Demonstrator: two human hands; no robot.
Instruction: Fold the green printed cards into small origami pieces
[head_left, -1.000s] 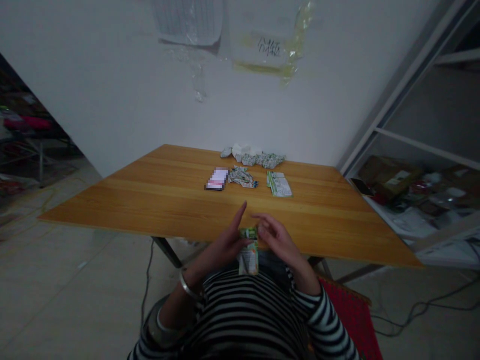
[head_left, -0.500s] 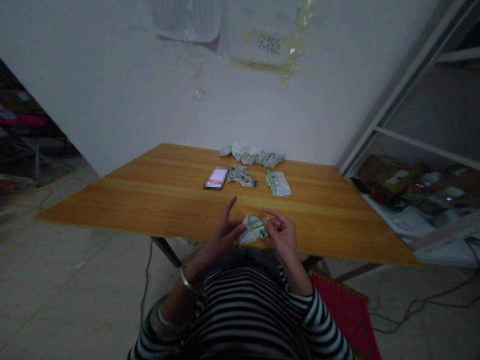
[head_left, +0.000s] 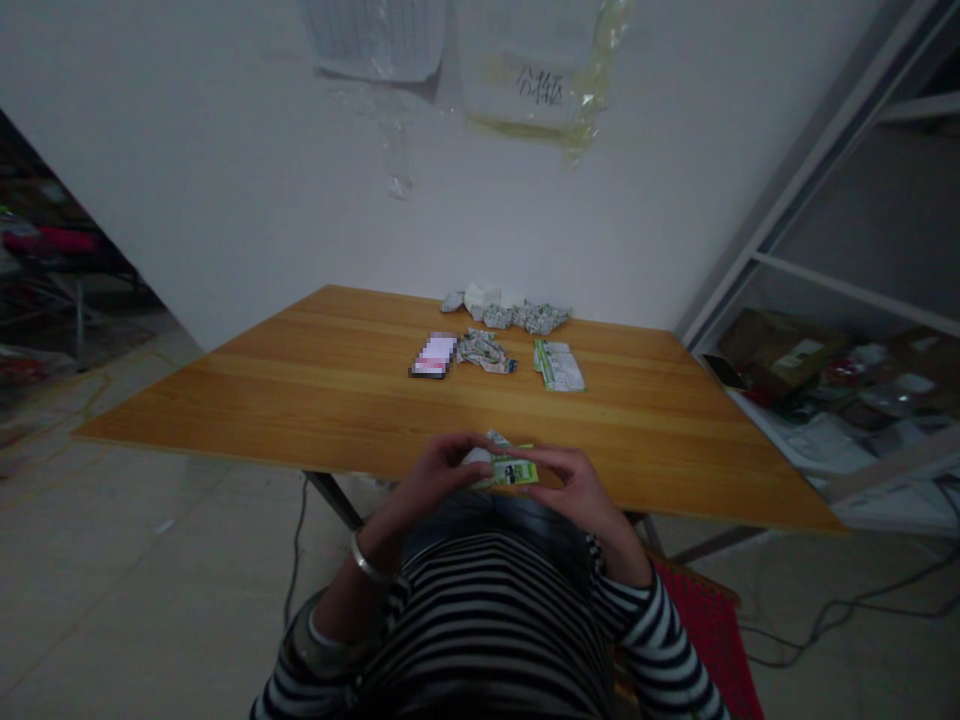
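Note:
A small green and white printed paper packet (head_left: 508, 470) is held just above the near edge of the wooden table (head_left: 300, 400). My left hand (head_left: 435, 472) pinches its left end with curled fingers. My right hand (head_left: 574, 480) grips its right end, fingers folded over it. Both hands meet in front of my striped top. A silver bangle sits on my left wrist.
Further back on the table lie a pink and white phone (head_left: 434, 355), a crumpled paper piece (head_left: 484, 352), a flat stack of packets (head_left: 558, 365) and a row of folded papers (head_left: 506, 312) by the wall. A metal shelf (head_left: 825, 300) stands at right, a red chair (head_left: 705, 640) beneath me.
The packet hung upright a second ago, then tilted, and now lies flat and sideways. My left index finger, which pointed up, has curled down onto the packet.

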